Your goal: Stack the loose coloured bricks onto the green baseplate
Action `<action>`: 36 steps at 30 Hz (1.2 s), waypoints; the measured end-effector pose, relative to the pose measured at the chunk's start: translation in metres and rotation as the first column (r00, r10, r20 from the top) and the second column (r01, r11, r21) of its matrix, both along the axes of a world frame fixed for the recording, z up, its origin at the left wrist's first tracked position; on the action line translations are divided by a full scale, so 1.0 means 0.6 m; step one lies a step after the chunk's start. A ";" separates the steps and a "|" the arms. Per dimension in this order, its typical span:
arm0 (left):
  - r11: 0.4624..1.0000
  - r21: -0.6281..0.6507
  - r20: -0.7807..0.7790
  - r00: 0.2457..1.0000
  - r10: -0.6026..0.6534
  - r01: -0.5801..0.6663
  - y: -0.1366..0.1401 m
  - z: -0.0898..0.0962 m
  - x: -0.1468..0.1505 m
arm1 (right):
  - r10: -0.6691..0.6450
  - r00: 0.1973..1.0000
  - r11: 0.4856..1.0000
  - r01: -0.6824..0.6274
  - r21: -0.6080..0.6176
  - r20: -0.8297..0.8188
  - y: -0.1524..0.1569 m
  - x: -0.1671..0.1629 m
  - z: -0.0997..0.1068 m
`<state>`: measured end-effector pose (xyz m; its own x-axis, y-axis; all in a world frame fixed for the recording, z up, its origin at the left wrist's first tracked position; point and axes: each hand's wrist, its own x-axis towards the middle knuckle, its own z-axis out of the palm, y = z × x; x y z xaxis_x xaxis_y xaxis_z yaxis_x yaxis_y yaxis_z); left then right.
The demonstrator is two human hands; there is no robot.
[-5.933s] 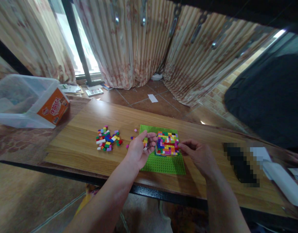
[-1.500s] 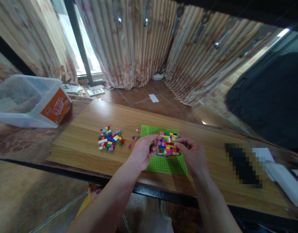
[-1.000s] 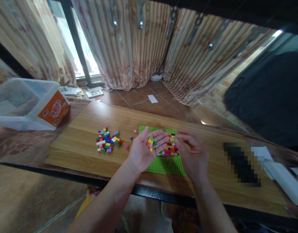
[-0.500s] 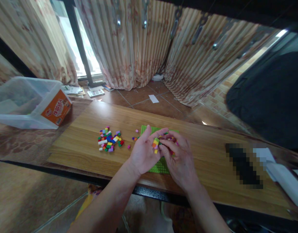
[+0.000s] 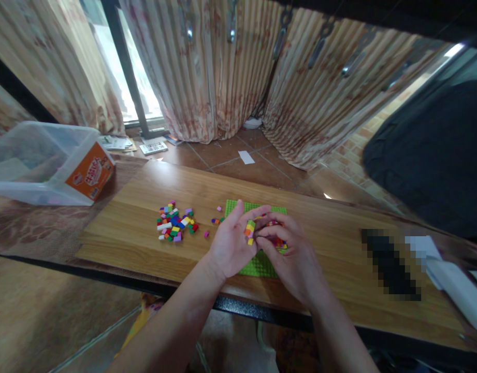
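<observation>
The table carries everything here, with the clear box at its left end, well apart from the work. The green board lies flat near the table's front edge, partly under the hands; it would be best kept lying square and unpushed, so any press goes straight down.

The left hand is palm up with its fingers extended, a shallow tray at the board's left side. It should do well to stay level and slightly cupped, since a tilt could spill what it carries. The right hand is curled beside it, thumb and fingertips drawn together close to the left fingers; whether they pinch a brick is hidden. A light grip by the sides, studs left free, would probably suit bricks this small.

The build, many-coloured, sits on the board, mostly hidden behind the hands. Drawing the hands aside a little would give a clearer view of its top. The pile lies on the table left of the board.

Smallest are the palm bricks, green, orange and yellow among them, lying close together on the left hand: separating them with one fingertip before lifting one seems safest. A stray pink brick lies just left of the board.
</observation>
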<state>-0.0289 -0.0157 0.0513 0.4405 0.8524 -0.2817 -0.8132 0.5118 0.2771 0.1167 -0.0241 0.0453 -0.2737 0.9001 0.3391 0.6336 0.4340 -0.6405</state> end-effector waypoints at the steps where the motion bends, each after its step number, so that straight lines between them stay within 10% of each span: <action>1: 1.000 0.003 0.004 1.000 -0.002 0.002 0.000 0.000 0.000 | 0.007 1.000 1.000 -0.007 0.006 0.001 0.000 0.000 0.000; 9: 1.000 -0.016 -0.015 1.000 0.020 -0.020 0.005 -0.006 -0.001 | -0.063 0.990 0.997 0.069 0.046 -0.124 0.008 0.024 0.006; 17: 0.933 -0.165 -0.185 0.939 0.289 -0.320 0.018 -0.017 -0.012 | -0.274 0.920 0.957 0.233 -0.171 -0.282 0.040 0.100 -0.021; 36: 0.939 -0.162 -0.175 0.946 0.274 -0.302 0.018 -0.015 -0.013 | -0.283 0.925 0.931 0.201 -0.303 -0.254 0.048 0.090 -0.056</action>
<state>-0.0365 -0.0049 0.0421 0.1249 0.8631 -0.4893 -0.8904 0.3151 0.3286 0.1705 0.0048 0.0116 0.0375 0.9934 0.1082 0.4666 0.0783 -0.8810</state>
